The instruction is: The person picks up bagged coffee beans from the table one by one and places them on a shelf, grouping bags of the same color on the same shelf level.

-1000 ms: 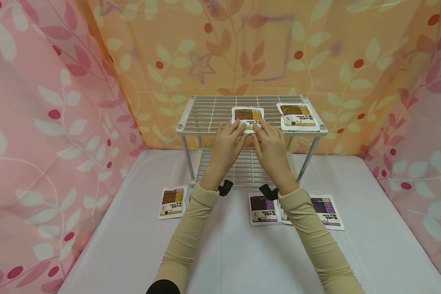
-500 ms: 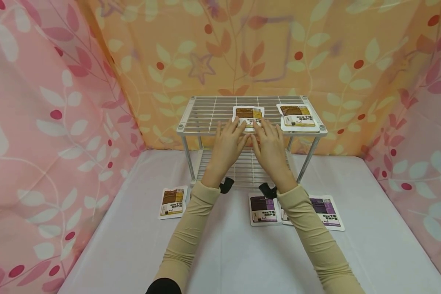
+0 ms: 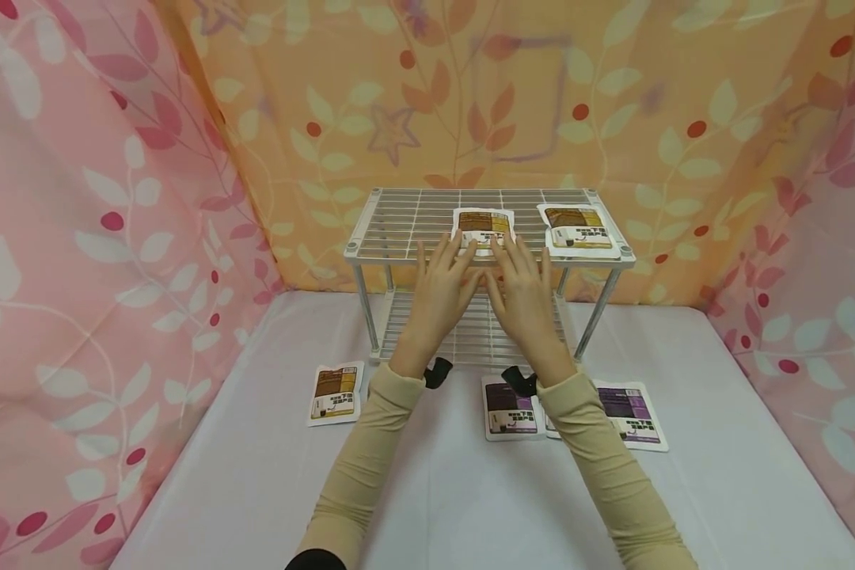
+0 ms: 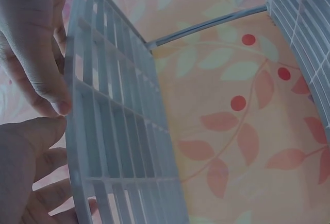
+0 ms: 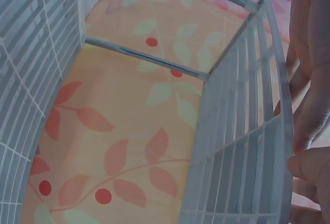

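Observation:
A white packet with a brown and yellow label point(image 3: 483, 222) lies flat on the top shelf of a white wire rack point(image 3: 399, 226), right of its middle. My left hand point(image 3: 438, 297) and right hand point(image 3: 526, 301) are held side by side at the rack's front edge. Their fingers are extended and spread, with fingertips overlapping the packet's near edge in the head view; neither hand grips it. The thumbs point toward each other below the shelf front. In the left wrist view, fingers point(image 4: 44, 69) show beside the upper shelf's edge. A matching packet point(image 3: 577, 226) lies at the shelf's right end.
Another brown-labelled packet point(image 3: 335, 393) is on the white table point(image 3: 256, 483) at left. Purple-labelled packets point(image 3: 511, 409) lie in front of the rack, partly hidden by the right sleeve. Below is a lower wire shelf point(image 3: 473, 340); patterned cloth walls point(image 3: 442, 95) surround the table.
The packet between my hands has slid slightly toward the back of the top shelf. My fingers have straightened and drawn back a little. The other packets have stayed in place.

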The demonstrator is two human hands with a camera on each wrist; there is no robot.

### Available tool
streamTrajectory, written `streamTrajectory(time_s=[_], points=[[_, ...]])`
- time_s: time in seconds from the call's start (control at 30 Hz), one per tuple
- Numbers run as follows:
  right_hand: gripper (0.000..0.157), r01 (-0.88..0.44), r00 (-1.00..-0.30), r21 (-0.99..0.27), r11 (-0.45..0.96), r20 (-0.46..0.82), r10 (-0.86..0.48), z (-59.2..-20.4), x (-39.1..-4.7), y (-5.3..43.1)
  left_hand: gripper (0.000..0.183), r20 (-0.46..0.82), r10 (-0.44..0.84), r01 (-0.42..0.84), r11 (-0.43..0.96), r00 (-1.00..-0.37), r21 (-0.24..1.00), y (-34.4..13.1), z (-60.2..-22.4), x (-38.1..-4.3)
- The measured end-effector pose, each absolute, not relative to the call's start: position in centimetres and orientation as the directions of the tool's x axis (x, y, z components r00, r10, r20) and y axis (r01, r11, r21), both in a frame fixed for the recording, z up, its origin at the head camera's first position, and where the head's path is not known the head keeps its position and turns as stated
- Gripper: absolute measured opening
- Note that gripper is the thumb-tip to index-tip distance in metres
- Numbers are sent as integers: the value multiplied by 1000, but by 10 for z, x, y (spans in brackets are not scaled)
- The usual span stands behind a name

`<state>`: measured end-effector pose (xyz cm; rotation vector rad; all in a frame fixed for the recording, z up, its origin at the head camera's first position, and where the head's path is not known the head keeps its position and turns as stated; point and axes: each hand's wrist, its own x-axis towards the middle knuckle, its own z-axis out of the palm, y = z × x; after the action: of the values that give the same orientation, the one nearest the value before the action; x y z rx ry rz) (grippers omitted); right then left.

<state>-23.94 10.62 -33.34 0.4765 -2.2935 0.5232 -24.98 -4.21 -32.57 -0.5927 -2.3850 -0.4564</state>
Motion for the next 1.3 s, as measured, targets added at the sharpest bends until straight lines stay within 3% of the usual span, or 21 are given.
streamTrajectory(time_s=[0.5,0.83,1.3], points=[[43,-561,-581,-232,795,794,-179,-353,-225,96,42,778,266,635,743,-569,211,-49,-349,-242],[43,-643,-510,-233,730,841,-180,-368,-223,86,42,814,243,669,709,-528,223,-58,-363,-237],[43,-660,-557,-288,694,808,-195,-384,-216,71,43,834,231,690,688,-501,225,-72,-381,-230]])
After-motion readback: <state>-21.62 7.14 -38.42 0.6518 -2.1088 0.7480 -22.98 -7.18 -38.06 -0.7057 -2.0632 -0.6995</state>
